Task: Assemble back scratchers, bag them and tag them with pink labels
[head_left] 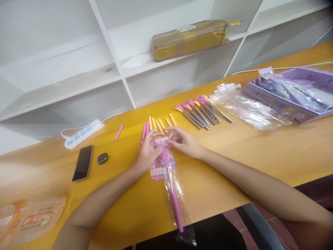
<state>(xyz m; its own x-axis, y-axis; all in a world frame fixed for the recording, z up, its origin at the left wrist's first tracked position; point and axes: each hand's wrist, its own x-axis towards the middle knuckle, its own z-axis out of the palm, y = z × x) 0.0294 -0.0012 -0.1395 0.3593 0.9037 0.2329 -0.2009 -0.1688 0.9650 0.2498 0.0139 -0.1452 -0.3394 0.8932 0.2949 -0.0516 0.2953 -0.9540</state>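
Observation:
A pink back scratcher point(175, 205) with a metal shaft lies inside a clear plastic bag point(181, 185) on the table in front of me. Its hand-shaped head is near the bag's printed pink top point(161, 140). My left hand point(149, 149) is closed on the left side of that top, thumb near the scratcher's head. At the top's right edge my right hand point(182, 141) has its thumb and fingers pinched together. Beneath lies more pink printed packaging point(158, 172). Just beyond my hands are several yellow handle sleeves point(159, 126) and pink handle sleeves point(144, 131).
Several bare back scratchers point(200, 113) lie at the back right. Beyond them are clear bags point(249, 107) and a purple box point(281, 107) of packages. On the left are a power strip point(83, 133), a phone point(82, 163), a black case point(102, 158) and an orange-printed bag point(31, 218).

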